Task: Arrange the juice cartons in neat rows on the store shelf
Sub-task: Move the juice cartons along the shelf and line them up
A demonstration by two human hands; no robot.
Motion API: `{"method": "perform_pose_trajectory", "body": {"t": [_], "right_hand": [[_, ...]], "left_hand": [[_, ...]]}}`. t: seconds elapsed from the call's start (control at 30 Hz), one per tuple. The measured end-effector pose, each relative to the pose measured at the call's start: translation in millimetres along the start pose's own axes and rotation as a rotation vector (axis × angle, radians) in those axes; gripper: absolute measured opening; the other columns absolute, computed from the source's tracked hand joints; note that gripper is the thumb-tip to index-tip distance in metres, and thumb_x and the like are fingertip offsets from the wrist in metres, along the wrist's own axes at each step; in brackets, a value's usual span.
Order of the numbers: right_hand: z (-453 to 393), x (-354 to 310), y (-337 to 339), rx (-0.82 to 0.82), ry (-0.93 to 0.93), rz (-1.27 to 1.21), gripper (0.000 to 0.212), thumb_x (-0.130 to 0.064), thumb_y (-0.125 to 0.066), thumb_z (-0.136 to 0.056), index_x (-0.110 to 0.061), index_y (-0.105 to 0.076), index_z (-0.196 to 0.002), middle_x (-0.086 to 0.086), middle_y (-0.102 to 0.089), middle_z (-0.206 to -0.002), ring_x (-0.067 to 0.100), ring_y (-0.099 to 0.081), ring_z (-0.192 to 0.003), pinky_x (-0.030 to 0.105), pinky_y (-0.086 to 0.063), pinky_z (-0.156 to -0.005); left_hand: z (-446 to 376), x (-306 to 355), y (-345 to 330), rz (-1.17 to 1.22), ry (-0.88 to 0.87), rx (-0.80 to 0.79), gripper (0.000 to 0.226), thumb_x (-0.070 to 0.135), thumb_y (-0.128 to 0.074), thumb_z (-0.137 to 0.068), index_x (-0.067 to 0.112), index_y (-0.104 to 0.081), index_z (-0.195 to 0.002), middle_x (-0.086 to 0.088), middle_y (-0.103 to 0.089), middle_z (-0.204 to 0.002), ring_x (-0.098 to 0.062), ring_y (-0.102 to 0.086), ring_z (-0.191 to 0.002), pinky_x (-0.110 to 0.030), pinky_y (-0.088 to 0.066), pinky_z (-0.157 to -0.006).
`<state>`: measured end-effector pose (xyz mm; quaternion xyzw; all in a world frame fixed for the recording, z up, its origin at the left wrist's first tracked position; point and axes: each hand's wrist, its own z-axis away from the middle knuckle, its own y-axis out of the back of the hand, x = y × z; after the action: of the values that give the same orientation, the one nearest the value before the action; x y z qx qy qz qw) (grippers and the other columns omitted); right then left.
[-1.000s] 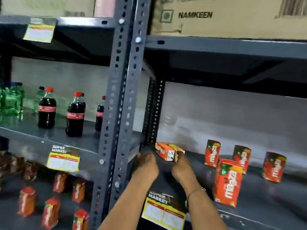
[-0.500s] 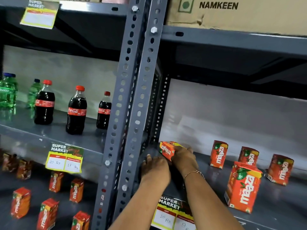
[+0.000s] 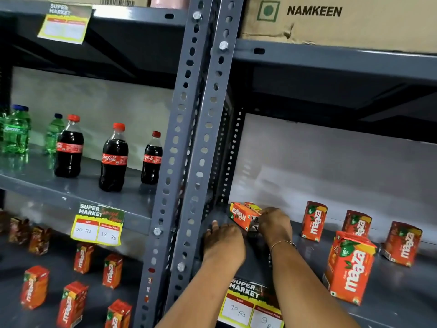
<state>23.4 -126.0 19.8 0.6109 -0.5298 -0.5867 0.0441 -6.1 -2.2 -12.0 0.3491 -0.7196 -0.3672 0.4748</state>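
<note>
Nearest: price tag (image 3: 251, 304) on front lip of the grey shelf (image 3: 390, 301), reads 10 Rs / 9, both forearms crossing over it. R side fwd: big juice carton (image 3: 347, 268) upright near the front edge, tilted a bit in the wide-angle view.

Left hand (image 3: 223, 240) lies palm-down on the shelf deck just beside the slotted post (image 3: 203, 147), fingers spread fwd, gripping nothing. Right hand (image 3: 275, 223), bracelet on wrist, is closed on the end of a tipped carton (image 3: 243, 215) — carton lies on its side at the back-left corner of the shelf, logo upside down, at least one more carton packed behind it, count unclear.

Further back, right of the hands: 3 small cartons standing upright, apart from each other, loosely spaced — one (image 3: 314, 221) near the right hand, one (image 3: 358, 222) mid, one (image 3: 402, 243) far right. Not in a straight row.

Left bay: cola bottles (image 3: 113, 159) and green bottles (image 3: 16, 131) on the upper deck, scattered small cartons (image 3: 112, 271) on the lower deck, tag (image 3: 98, 223) 20 Rs / 18 Rs.

Top: cardboard box (image 3: 338, 20) marked NAMKEEN on the shelf above.
</note>
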Motion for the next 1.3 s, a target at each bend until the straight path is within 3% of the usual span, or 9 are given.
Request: {"method": "perform_pose_trajectory", "body": {"t": [0.27,0.37,0.6,0.77,0.9,0.97,1.13,1.23,1.3], "right_hand": [[-17,3,-7,0.120,-0.057,-0.151,0.019,-0.020,-0.066,-0.086,-0.005,-0.065,-0.098,0.015,-0.069,-0.103,0.027,-0.056,-0.078,0.019,-0.037,-0.053],[-18,11,-2,0.176,-0.077,-0.252,0.022,-0.019,-0.073,-0.081,-0.006,-0.065,-0.097,0.016,-0.068,-0.104,0.034,-0.064,-0.093,0.024,-0.045,-0.071],[-14,19,11,0.211,-0.249,-0.447,0.035,-0.033,-0.067,-0.082,-0.003,-0.072,-0.097,0.021,-0.071,-0.105,0.035,-0.066,-0.098,0.027,-0.046,-0.071],[-16,33,15,0.120,-0.328,-0.749,0.048,-0.016,-0.063,-0.089,0.005,-0.051,-0.130,0.022,-0.057,-0.132,0.034,-0.058,-0.116,0.043,-0.048,-0.097],[-4,26,13,0.243,-0.308,-0.877,0.031,-0.012,-0.075,-0.079,0.006,-0.065,-0.102,0.017,-0.066,-0.090,0.031,-0.065,-0.077,0.033,-0.055,-0.061],[3,21,8,0.187,-0.287,-0.950,0.030,-0.005,-0.080,-0.072,0.001,-0.062,-0.095,0.018,-0.066,-0.090,0.031,-0.066,-0.071,0.031,-0.056,-0.051],[16,14,-8,-0.021,-0.161,-0.573,0.063,-0.017,-0.091,-0.054,-0.015,-0.056,-0.107,0.015,-0.068,-0.105,0.034,-0.068,-0.095,0.044,-0.056,-0.088],[25,15,-12,-0.067,-0.019,-0.265,0.046,-0.029,-0.082,-0.066,-0.022,-0.059,-0.106,0.013,-0.070,-0.109,0.029,-0.067,-0.101,0.030,-0.052,-0.087],[27,17,-13,-0.106,0.039,-0.220,0.031,-0.027,-0.074,-0.072,-0.023,-0.063,-0.101,0.016,-0.073,-0.105,0.032,-0.069,-0.096,0.035,-0.055,-0.085]], "left_hand": [[2,0,2,-0.015,0.021,-0.011,0.044,0.008,-0.042,-0.089,0.009,-0.047,-0.133,-0.015,-0.039,-0.147,-0.031,-0.023,-0.142,-0.044,-0.028,-0.112],[2,2,2,-0.014,0.035,-0.020,0.045,0.009,-0.043,-0.089,0.009,-0.046,-0.134,-0.016,-0.037,-0.148,-0.031,-0.022,-0.142,-0.044,-0.028,-0.111],[2,2,6,-0.004,0.044,-0.008,0.043,0.010,-0.046,-0.089,0.010,-0.048,-0.132,-0.014,-0.044,-0.143,-0.032,-0.033,-0.136,-0.044,-0.033,-0.108],[3,2,4,-0.010,0.034,-0.003,0.040,0.010,-0.046,-0.088,0.010,-0.051,-0.128,-0.015,-0.047,-0.139,-0.034,-0.037,-0.133,-0.044,-0.035,-0.106],[2,1,3,-0.015,0.028,0.005,0.040,0.012,-0.047,-0.088,0.010,-0.051,-0.127,-0.015,-0.048,-0.138,-0.033,-0.038,-0.132,-0.044,-0.036,-0.104],[2,1,2,-0.009,0.022,0.012,0.039,0.011,-0.046,-0.088,0.009,-0.050,-0.127,-0.015,-0.049,-0.137,-0.032,-0.038,-0.132,-0.043,-0.036,-0.103],[2,-1,2,0.035,0.001,0.014,0.042,0.008,-0.040,-0.088,0.009,-0.041,-0.130,-0.017,-0.046,-0.138,-0.034,-0.033,-0.135,-0.044,-0.032,-0.106],[3,-1,2,0.051,-0.010,0.036,0.039,0.011,-0.042,-0.089,0.008,-0.039,-0.128,-0.018,-0.050,-0.134,-0.035,-0.037,-0.132,-0.045,-0.033,-0.104],[2,-1,3,0.068,0.017,0.033,0.039,0.014,-0.044,-0.090,0.006,-0.040,-0.128,-0.017,-0.050,-0.134,-0.034,-0.039,-0.131,-0.043,-0.034,-0.103]]}}
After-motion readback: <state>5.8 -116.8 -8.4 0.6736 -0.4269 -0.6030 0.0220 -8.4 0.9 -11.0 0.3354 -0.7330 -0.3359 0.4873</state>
